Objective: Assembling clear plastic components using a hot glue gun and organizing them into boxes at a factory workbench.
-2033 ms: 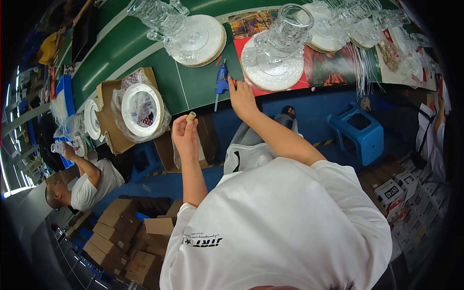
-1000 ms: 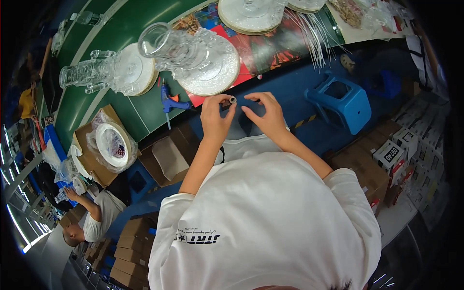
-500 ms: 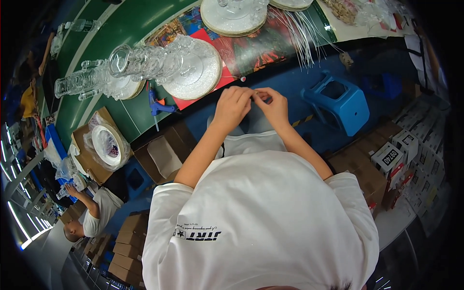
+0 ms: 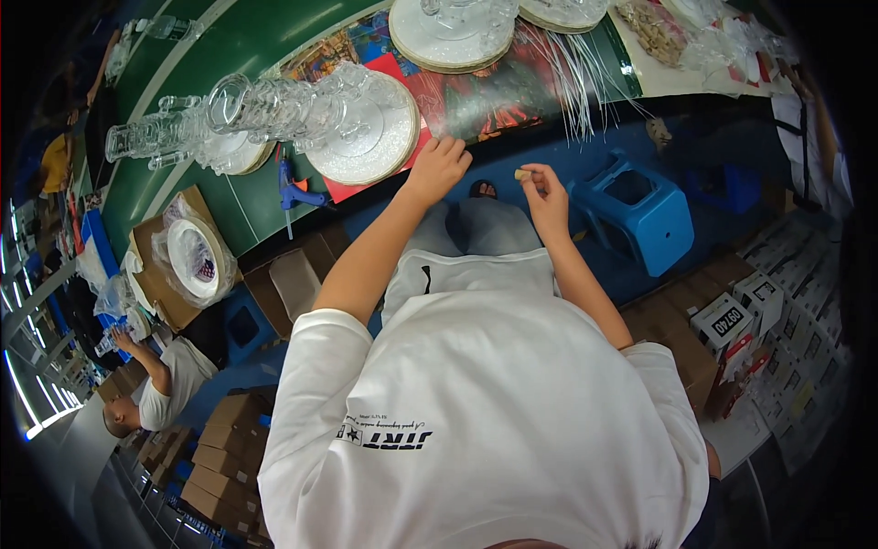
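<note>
My right hand (image 4: 547, 201) pinches a small tan cork-like piece (image 4: 522, 175) between thumb and fingertips, in front of the table edge. My left hand (image 4: 439, 170) is at the table's near edge, its fingers curled together beside the red sheet (image 4: 342, 191); what they hold, if anything, is hidden. Left of that hand, a round white glittery board (image 4: 395, 137) carries a clear ribbed plastic column piece (image 4: 274, 114) lying toward the left. A blue glue gun (image 4: 294, 194) lies at the table edge.
More white round boards (image 4: 416, 41) and thin white strips (image 4: 585, 82) lie on the green table (image 4: 261, 37). A bag of tan pieces (image 4: 651, 32) sits at the far right. A blue stool (image 4: 663, 224) stands right; an opened carton (image 4: 146, 233) is left. Another person (image 4: 178, 375) works at left.
My hands have parted: the left has moved toward the table edge, over where a small red-and-white bit lay. My right has drawn back slightly right, with the tan piece now showing.
</note>
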Demonstrator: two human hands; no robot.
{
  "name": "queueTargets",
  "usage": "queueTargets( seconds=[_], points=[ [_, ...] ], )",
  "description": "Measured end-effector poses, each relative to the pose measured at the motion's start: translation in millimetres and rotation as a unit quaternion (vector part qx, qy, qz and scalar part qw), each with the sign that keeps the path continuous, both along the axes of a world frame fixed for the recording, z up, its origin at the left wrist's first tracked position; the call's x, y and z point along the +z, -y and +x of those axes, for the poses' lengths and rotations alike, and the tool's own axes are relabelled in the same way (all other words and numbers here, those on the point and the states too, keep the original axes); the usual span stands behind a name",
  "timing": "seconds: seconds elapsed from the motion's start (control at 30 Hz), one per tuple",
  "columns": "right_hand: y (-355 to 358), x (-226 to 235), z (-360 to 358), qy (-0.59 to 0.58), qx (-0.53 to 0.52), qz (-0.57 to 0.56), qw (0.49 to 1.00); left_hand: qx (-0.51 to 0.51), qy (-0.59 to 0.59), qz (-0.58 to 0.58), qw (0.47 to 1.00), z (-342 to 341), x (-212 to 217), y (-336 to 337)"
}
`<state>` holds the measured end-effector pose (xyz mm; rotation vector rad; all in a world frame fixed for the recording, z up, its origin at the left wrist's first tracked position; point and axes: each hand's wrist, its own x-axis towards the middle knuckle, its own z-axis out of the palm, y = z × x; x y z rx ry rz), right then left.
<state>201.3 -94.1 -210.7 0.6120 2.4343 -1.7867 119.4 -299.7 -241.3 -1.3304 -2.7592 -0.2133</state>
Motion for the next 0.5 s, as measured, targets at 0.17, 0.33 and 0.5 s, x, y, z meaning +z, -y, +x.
queueTargets(
  seconds=[0.17,0.33,0.5],
  points=[
    [13,8,-17,-0.026,0.055,0.044,0.997,0.108,0.022,0.21,0.972,13,19,24],
    [55,10,-41,-0.113,0.144,0.132,0.974,0.332,0.028,0.317,0.888,24,33,45],
    [93,-2,-62,-0.191,0.201,0.175,0.945,0.489,0.163,0.372,0.772,32,28,62]
  ],
)
